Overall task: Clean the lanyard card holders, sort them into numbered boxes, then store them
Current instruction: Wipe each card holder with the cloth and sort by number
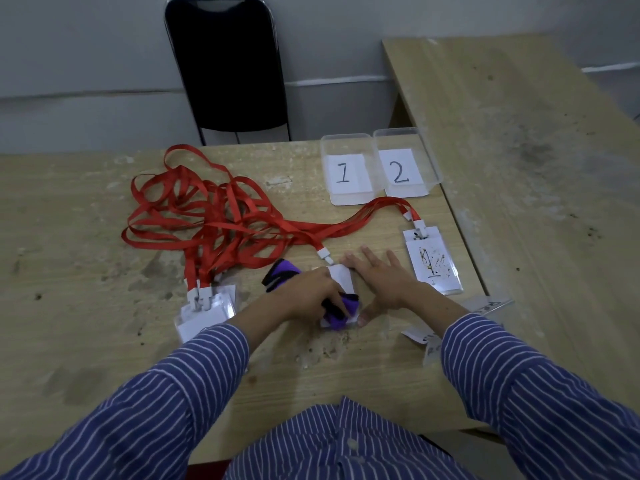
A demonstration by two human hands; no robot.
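Here we keep the right hand (pixel 382 282) flat, pinning the card holder (pixel 341 277), while the left hand (pixel 311 292) grips the purple cloth (pixel 337 311), wiping firmly.

Two clear plastic boxes at the table's far edge carry handwritten paper labels: the left box (pixel 348 168) reads "1", the right box (pixel 403 166) reads "2". Scribbled ink on a nearby card holder (pixel 433 261) forms no legible word.
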